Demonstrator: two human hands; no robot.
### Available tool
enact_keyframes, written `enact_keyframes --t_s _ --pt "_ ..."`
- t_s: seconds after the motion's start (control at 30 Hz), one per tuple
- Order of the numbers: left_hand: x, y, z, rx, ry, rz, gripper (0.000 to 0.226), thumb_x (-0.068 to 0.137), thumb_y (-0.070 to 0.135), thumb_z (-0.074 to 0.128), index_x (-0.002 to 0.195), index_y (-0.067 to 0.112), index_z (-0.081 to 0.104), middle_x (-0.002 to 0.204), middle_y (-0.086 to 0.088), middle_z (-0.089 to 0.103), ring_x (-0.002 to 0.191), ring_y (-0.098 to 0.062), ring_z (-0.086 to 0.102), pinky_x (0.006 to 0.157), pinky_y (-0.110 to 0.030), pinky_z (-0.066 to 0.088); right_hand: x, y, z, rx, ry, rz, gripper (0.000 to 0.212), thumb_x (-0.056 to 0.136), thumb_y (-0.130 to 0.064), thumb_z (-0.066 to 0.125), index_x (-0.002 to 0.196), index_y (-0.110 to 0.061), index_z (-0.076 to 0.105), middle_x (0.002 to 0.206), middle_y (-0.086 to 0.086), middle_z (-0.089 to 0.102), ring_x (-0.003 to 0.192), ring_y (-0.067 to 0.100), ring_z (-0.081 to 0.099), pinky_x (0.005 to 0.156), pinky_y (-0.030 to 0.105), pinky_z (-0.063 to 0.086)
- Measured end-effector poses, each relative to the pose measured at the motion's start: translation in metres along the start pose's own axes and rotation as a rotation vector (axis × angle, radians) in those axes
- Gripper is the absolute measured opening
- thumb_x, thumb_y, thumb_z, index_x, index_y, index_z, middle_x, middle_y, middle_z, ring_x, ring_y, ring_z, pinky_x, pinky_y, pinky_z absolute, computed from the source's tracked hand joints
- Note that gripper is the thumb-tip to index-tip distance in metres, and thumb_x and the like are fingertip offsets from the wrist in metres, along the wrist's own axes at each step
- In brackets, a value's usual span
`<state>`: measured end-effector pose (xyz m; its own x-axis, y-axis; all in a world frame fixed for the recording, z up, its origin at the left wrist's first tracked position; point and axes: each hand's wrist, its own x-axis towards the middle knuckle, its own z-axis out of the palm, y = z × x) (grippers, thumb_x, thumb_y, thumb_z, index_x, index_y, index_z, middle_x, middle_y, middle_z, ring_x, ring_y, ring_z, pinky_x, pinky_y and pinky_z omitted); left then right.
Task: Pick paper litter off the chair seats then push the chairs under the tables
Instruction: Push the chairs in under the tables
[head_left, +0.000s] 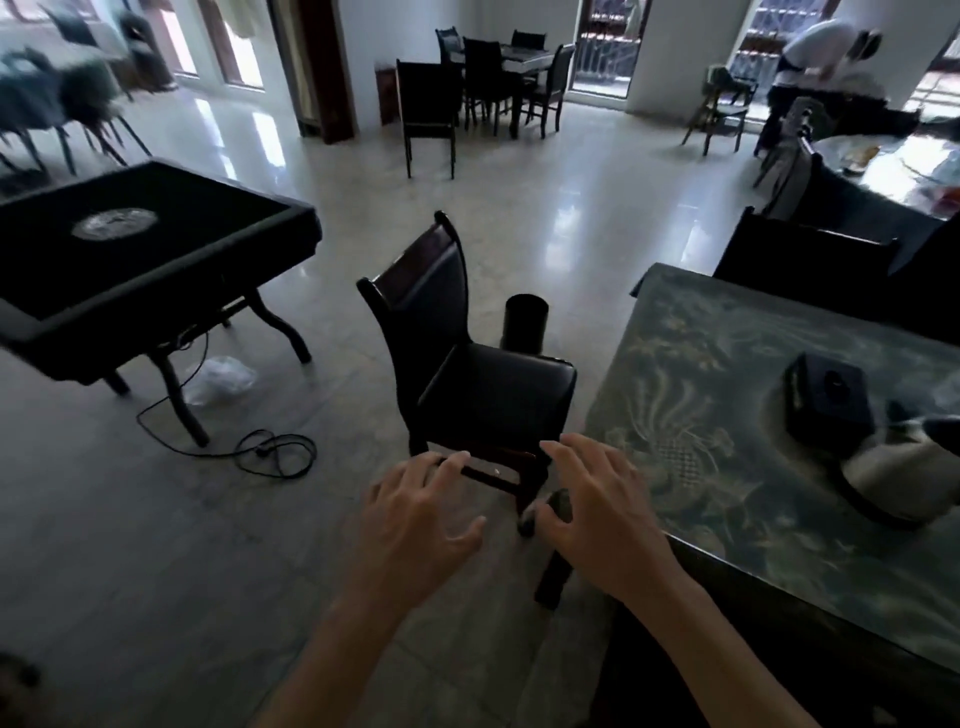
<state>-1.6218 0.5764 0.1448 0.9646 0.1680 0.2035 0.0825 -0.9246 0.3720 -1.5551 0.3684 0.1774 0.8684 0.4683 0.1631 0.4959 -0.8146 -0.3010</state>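
A dark wooden chair (483, 384) with a black padded seat stands in the middle of the floor, beside the left edge of a green patterned table (727, 395). No paper shows on its seat. My left hand (415, 514) and my right hand (597, 499) hover side by side just in front of the seat's near edge, fingers spread, holding nothing. Whether the fingertips touch the chair I cannot tell.
A black square table (130, 260) stands at left, with a cable (260, 447) and a clear plastic bag (218, 379) on the floor under it. A black bin (524, 322) sits behind the chair. A black box (826, 395) lies on the green table. More chairs, tables and a bending person (826, 57) are at the back.
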Motion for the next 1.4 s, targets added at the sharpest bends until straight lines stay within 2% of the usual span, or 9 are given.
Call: enact_keyframes --t_s 0.3,0.43,0.6,0.73,0.93,1.17,1.4 --pt "0.059 -0.139 -0.059 0.059 0.089 -0.166 0.073 0.075 0.066 0.05 0.14 0.031 0.049 0.134 0.004 0.056 0.124 -0.023 0.051 0.098 -0.042 0.045 0.147 -0.104 0.06 0.032 -0.074 -0.16 0.066 0.087 -0.043 0.062 0.147 -0.021 0.045 0.149 0.007 0.044 0.137 0.03 0.038 0.111 0.048 0.034" --pt "0.095 -0.193 -0.067 0.056 0.113 -0.223 0.073 0.074 0.062 0.053 0.139 0.029 0.049 0.132 0.004 0.056 0.121 -0.023 0.052 0.095 -0.043 0.047 0.216 -0.134 0.085 0.037 -0.109 -0.211 0.067 0.086 -0.045 0.061 0.147 -0.021 0.044 0.149 0.005 0.042 0.137 0.028 0.036 0.113 0.046 0.031" --pt "0.168 -0.263 -0.069 0.12 0.117 -0.282 0.077 0.071 0.067 0.048 0.139 0.031 0.051 0.131 0.003 0.059 0.121 -0.024 0.053 0.094 -0.043 0.045 0.311 -0.162 0.124 0.069 -0.124 -0.244 0.067 0.084 -0.045 0.059 0.145 -0.021 0.045 0.148 0.006 0.043 0.136 0.028 0.037 0.111 0.047 0.031" --pt "0.241 -0.319 -0.075 0.144 0.117 -0.289 0.074 0.075 0.07 0.045 0.138 0.032 0.047 0.13 0.002 0.059 0.119 -0.025 0.054 0.096 -0.045 0.046 0.399 -0.182 0.152 0.095 -0.149 -0.252 0.069 0.082 -0.045 0.061 0.144 -0.022 0.044 0.148 0.005 0.042 0.135 0.028 0.037 0.11 0.047 0.032" --pt "0.34 -0.377 -0.092 0.166 0.109 -0.278 0.073 0.074 0.07 0.044 0.139 0.035 0.041 0.133 0.003 0.058 0.122 -0.025 0.053 0.096 -0.044 0.045 0.509 -0.211 0.171 0.124 -0.139 -0.249 0.073 0.077 -0.056 0.041 0.143 -0.025 0.043 0.145 0.003 0.045 0.134 0.028 0.04 0.109 0.044 0.032" --pt "0.429 -0.435 -0.097 0.16 0.078 -0.238 0.08 0.074 0.072 0.04 0.143 0.032 0.044 0.137 0.004 0.055 0.127 -0.022 0.049 0.102 -0.043 0.042 0.601 -0.222 0.189 0.109 -0.143 -0.202 0.069 0.084 -0.045 0.061 0.146 -0.024 0.04 0.148 0.003 0.042 0.134 0.028 0.039 0.109 0.044 0.032" --pt "0.528 -0.501 -0.088 0.146 0.076 -0.134 0.074 0.073 0.074 0.048 0.135 0.034 0.047 0.123 0.008 0.061 0.111 -0.02 0.057 0.087 -0.04 0.048 0.69 -0.237 0.217 0.067 -0.127 -0.118 0.068 0.085 -0.046 0.06 0.146 -0.025 0.039 0.149 0.002 0.04 0.135 0.026 0.037 0.11 0.042 0.031"
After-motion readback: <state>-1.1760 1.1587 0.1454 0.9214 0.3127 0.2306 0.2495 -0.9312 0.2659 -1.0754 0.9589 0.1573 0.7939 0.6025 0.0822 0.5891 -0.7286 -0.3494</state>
